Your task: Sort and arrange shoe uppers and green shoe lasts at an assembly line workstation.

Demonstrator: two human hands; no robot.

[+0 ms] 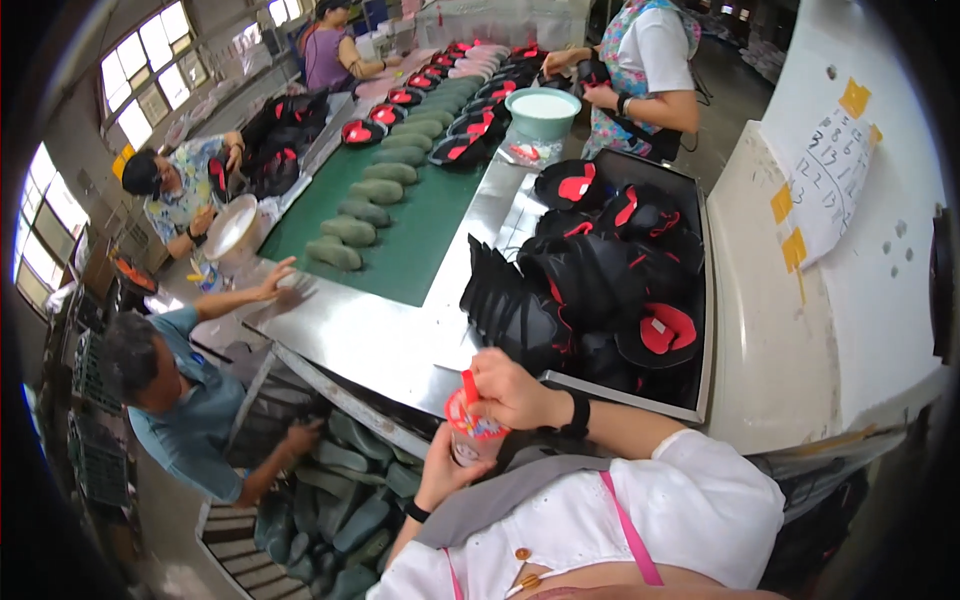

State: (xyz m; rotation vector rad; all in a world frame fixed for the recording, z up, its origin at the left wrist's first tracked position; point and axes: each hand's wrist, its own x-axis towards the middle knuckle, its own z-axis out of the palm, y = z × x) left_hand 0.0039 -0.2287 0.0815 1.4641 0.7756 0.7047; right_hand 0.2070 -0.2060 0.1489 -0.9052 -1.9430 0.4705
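My left hand (446,474) is wrapped round the side of a small cup (474,450) with a red patterned top, held upright in front of my chest. Over its top, my right hand (518,392) is closed, its fingers around a narrow red strip (469,384) that rises from the cup. Whether that strip is a straw or a handle is unclear. Both hands are at the near edge of the metal table (400,335). Close to my right hand, black shoe uppers (590,270) with red linings fill a tray (690,395).
A green conveyor belt (405,275) carries rows of grey-green shoe lasts (350,230) and black uppers. Several co-workers stand around it; one in a blue shirt (180,430) reaches into a bin of lasts (350,500) at left. A bowl of white liquid (543,112) sits beyond the tray.
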